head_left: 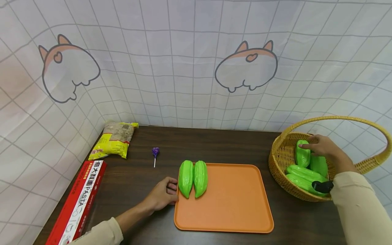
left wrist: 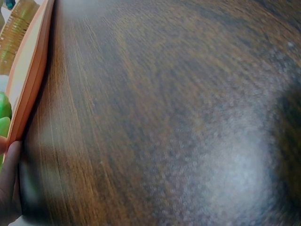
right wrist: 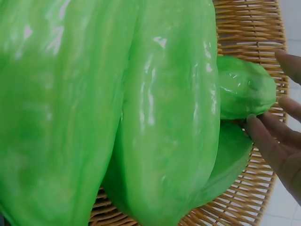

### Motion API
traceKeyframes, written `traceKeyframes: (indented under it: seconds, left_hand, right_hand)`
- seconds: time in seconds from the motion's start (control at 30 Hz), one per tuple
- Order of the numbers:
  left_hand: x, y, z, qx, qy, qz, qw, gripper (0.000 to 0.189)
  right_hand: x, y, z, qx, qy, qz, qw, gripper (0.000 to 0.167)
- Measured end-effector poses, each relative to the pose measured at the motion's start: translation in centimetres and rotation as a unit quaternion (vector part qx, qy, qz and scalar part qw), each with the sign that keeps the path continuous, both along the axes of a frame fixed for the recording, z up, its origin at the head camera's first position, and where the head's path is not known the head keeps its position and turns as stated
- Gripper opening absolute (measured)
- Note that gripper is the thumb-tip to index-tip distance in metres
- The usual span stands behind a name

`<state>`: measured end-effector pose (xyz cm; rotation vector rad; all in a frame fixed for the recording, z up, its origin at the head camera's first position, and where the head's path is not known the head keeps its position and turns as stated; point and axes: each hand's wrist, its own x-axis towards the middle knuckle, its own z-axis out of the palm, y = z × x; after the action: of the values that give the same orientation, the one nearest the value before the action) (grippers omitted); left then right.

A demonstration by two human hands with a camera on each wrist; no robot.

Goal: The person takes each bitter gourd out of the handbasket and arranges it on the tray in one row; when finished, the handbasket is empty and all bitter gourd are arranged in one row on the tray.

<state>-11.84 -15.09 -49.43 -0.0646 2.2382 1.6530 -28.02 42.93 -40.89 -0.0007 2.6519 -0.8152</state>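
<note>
My left hand [head_left: 163,194] holds the left rim of an orange tray [head_left: 232,197], with fingertips on both sides of the rim in the left wrist view. Two glossy green ribbed vegetables, like bitter melons [head_left: 185,178], lie side by side at the tray's upper left. Over at the right, my right hand [head_left: 324,148] reaches into a wicker basket [head_left: 277,163] holding several more. Its fingers are spread at the end of one bitter melon [right wrist: 247,89]. One fingertip touches that melon's edge, and the fingers are not closed round it.
A yellow plastic packet [head_left: 114,141] and a red pasta box [head_left: 78,200] lie along the table's left side. A purple lollipop [head_left: 155,152] lies behind the tray. The basket's tall handle [head_left: 337,118] arches over the right forearm. A tiled-pattern curtain [head_left: 183,68] hangs behind the table.
</note>
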Motion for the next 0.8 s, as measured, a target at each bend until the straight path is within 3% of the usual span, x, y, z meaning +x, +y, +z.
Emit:
traceKeyframes:
  seconds: [0.8]
  left_hand:
    - [-0.1, -0.1, 0.1, -0.001, -0.004, -0.004, 1.0, 0.062]
  right_hand:
    - [-1.3, 0.0, 0.2, 0.004, -0.032, -0.006, 0.9995, 0.078]
